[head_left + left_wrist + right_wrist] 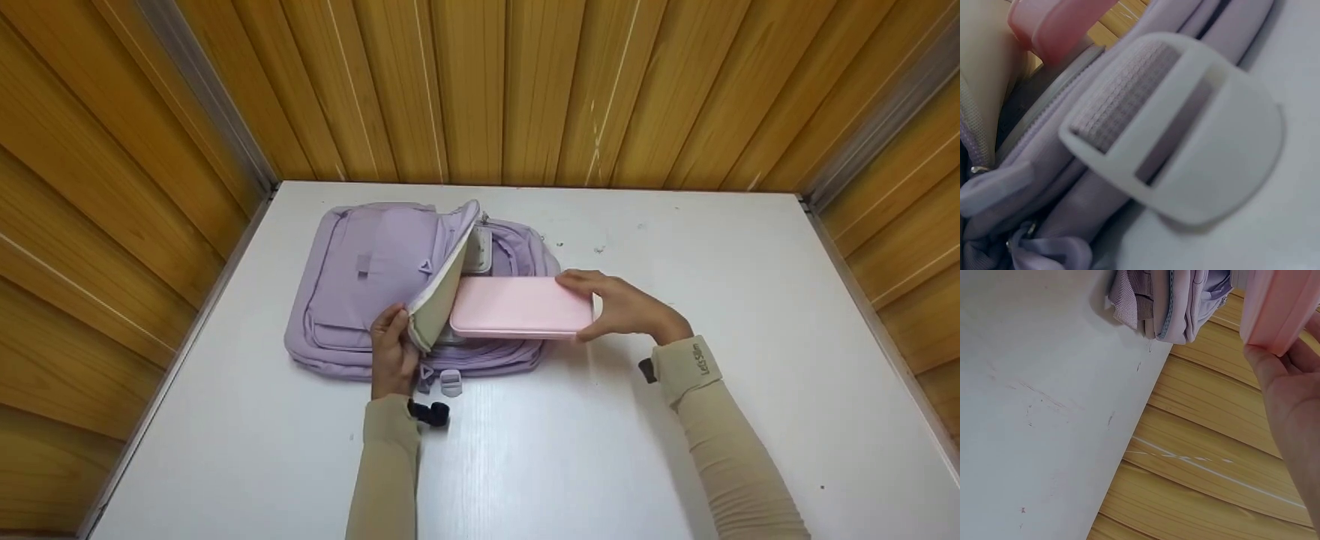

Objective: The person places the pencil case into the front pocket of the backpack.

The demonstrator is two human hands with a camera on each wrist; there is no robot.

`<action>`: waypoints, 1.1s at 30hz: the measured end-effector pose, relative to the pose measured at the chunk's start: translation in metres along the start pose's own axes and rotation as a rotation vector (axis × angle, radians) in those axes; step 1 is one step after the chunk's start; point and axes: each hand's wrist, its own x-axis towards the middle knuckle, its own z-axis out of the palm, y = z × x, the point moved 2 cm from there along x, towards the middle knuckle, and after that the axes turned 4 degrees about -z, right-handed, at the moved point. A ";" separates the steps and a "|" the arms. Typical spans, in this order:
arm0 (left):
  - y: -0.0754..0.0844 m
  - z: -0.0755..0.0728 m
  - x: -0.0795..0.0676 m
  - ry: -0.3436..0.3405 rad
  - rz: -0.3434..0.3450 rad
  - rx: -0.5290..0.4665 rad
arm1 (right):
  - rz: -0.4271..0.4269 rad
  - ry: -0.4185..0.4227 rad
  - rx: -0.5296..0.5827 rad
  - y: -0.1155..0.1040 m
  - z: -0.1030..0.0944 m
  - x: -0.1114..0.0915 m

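A lilac backpack (375, 270) lies on the white table with its front flap pulled open. My left hand (394, 349) pinches the edge of that flap, whose pale lining (437, 304) faces right. With my right hand (626, 304) I grip the right end of a pink rectangular case (521, 306), thumb and fingers at its edges. The case's left end is at the mouth of the opening, over the backpack's main body. Behind it, a pale box-like item (478, 251) shows inside the bag. In the right wrist view, the pink case (1280, 309) rests between thumb and fingers.
A pale strap buckle (451, 382) lies at the bag's near edge and looms large in the left wrist view. Wood-patterned panels (502, 90) rise behind the white table (562, 450) and along both sides. Zipper pulls (996, 188) hang beside the buckle.
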 end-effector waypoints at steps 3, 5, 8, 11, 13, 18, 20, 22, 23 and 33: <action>0.001 0.001 -0.001 0.045 -0.010 0.027 | -0.013 0.000 -0.009 0.000 0.002 0.002; 0.001 0.001 -0.001 0.069 -0.012 0.040 | -0.022 -0.002 -0.015 0.000 0.004 0.004; 0.001 0.002 0.000 0.078 -0.015 0.045 | -0.020 -0.007 -0.022 0.000 0.006 0.006; 0.000 0.002 0.000 0.074 -0.014 0.037 | -0.013 -0.009 -0.025 -0.001 0.009 0.009; 0.000 0.002 0.000 0.070 -0.013 0.033 | -0.014 -0.006 -0.023 -0.001 0.011 0.010; 0.000 0.003 0.000 0.083 -0.012 0.033 | -0.013 -0.006 -0.010 0.001 0.017 0.011; 0.000 0.003 0.001 0.084 -0.012 0.038 | -0.008 -0.005 -0.007 0.001 0.018 0.012; 0.001 0.004 0.001 0.077 -0.004 0.049 | -0.011 -0.007 -0.014 0.001 0.020 0.014; 0.001 0.004 0.001 0.073 -0.001 0.050 | -0.013 -0.009 -0.017 0.000 0.021 0.015; 0.002 0.007 0.002 0.035 0.012 0.032 | -0.002 -0.025 -0.018 -0.002 0.029 0.023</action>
